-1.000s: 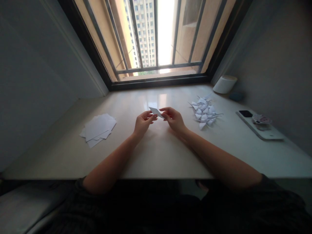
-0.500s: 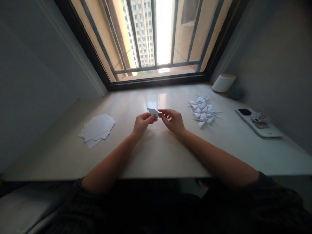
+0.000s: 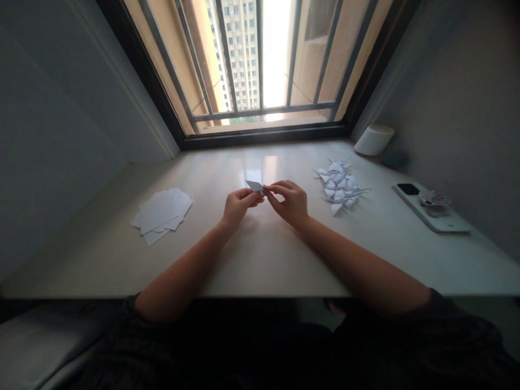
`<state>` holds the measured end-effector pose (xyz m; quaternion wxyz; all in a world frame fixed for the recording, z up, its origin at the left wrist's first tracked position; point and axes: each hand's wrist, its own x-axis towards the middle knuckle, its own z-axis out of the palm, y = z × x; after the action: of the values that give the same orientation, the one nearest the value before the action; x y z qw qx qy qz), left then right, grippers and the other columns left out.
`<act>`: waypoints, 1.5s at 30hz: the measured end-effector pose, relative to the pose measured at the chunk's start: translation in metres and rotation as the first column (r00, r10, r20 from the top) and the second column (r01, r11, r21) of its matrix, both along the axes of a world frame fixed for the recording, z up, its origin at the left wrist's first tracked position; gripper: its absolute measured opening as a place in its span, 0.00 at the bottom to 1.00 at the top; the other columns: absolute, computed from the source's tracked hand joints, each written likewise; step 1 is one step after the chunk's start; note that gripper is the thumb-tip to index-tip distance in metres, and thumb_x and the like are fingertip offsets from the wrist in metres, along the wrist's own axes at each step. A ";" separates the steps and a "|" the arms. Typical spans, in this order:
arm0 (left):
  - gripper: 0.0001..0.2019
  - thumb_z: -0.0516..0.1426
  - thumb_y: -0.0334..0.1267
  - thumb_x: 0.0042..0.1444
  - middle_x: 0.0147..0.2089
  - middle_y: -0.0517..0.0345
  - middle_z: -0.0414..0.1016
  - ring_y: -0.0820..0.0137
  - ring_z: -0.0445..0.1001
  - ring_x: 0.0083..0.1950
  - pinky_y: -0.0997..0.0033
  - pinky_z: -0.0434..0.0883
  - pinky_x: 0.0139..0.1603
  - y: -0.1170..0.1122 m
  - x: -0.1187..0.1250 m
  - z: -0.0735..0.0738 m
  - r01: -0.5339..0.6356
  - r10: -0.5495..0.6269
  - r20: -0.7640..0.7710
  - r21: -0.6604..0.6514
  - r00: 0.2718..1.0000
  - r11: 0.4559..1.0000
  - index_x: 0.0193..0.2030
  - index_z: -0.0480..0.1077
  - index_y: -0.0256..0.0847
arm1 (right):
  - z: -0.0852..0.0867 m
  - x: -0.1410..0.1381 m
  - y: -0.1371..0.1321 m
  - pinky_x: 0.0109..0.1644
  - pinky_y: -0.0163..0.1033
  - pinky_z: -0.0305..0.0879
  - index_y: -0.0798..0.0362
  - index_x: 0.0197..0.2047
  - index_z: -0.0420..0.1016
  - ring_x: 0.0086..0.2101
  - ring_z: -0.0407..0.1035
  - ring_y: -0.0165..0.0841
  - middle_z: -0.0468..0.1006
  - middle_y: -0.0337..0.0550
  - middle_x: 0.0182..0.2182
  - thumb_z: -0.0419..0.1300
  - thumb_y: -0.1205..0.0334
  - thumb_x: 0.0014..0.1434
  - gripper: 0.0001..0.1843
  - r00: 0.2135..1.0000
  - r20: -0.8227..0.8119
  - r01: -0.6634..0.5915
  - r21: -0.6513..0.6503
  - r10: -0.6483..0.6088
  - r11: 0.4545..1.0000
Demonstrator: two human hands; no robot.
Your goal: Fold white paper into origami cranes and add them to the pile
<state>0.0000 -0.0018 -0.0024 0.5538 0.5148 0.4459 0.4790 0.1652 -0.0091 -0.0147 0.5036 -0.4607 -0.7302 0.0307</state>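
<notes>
A small piece of folded white paper (image 3: 254, 186), pointed at its left end, is held above the middle of the table. My left hand (image 3: 238, 207) grips it from below and the left, thumb on top. At its right end, the thumb and forefinger of my right hand (image 3: 289, 201) pinch the paper. The fingers partly cover its near and right parts. To the right lies a heap of folded white paper pieces (image 3: 340, 187) with thin points, perhaps origami cranes. A loose stack of white paper sheets (image 3: 162, 213) lies to the left.
A phone (image 3: 436, 216) with a round grip on its back lies at the right. Behind it stand a white cylindrical object (image 3: 374, 140) and a small dark object (image 3: 394, 158) by the wall. A barred window (image 3: 260, 138) borders the far side of the white table (image 3: 260, 260).
My right thumb and forefinger have closed together on the right end of the folded paper. The view has shifted slightly; the stack and heap stay as they were.
</notes>
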 end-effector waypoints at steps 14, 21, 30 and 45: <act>0.18 0.66 0.47 0.44 0.38 0.49 0.81 0.63 0.79 0.40 0.62 0.72 0.45 -0.004 0.003 0.003 0.008 -0.005 -0.028 0.114 1.000 0.993 0.39 0.78 0.38 | 0.001 0.000 0.002 0.32 0.39 0.66 0.48 0.35 0.79 0.29 0.71 0.33 0.80 0.40 0.30 0.61 0.54 0.57 0.09 0.969 -0.246 -0.080 -0.191 0.031 0.978; 0.17 0.66 0.47 0.45 0.36 0.50 0.81 0.64 0.79 0.38 0.63 0.72 0.44 -0.002 0.001 0.003 -0.007 0.011 -0.034 0.114 0.999 0.994 0.38 0.79 0.38 | 0.005 0.002 0.002 0.33 0.39 0.67 0.49 0.37 0.79 0.30 0.71 0.33 0.80 0.43 0.32 0.61 0.53 0.57 0.10 0.958 -0.260 -0.170 -0.169 0.122 0.971; 0.18 0.66 0.49 0.44 0.35 0.50 0.81 0.63 0.79 0.38 0.63 0.72 0.42 -0.002 0.000 0.004 -0.043 0.047 -0.036 0.111 0.998 0.993 0.37 0.79 0.38 | 0.006 0.002 0.000 0.35 0.40 0.66 0.47 0.37 0.80 0.31 0.71 0.34 0.81 0.43 0.33 0.65 0.47 0.53 0.15 0.949 -0.283 -0.191 -0.163 0.139 0.968; 0.14 0.65 0.46 0.45 0.36 0.52 0.81 0.65 0.79 0.37 0.63 0.73 0.42 -0.004 0.002 0.006 -0.083 0.103 -0.070 0.241 0.992 0.967 0.36 0.79 0.39 | -0.006 -0.005 0.010 0.36 0.40 0.67 0.50 0.35 0.82 0.31 0.73 0.33 0.82 0.44 0.32 0.68 0.49 0.47 0.16 0.742 -0.660 -0.413 -0.314 0.116 0.855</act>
<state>0.0019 -0.0061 0.0039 0.4462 0.5751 0.4315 0.5328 0.1600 0.0010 -0.0207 0.5867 -0.4144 -0.5565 0.4176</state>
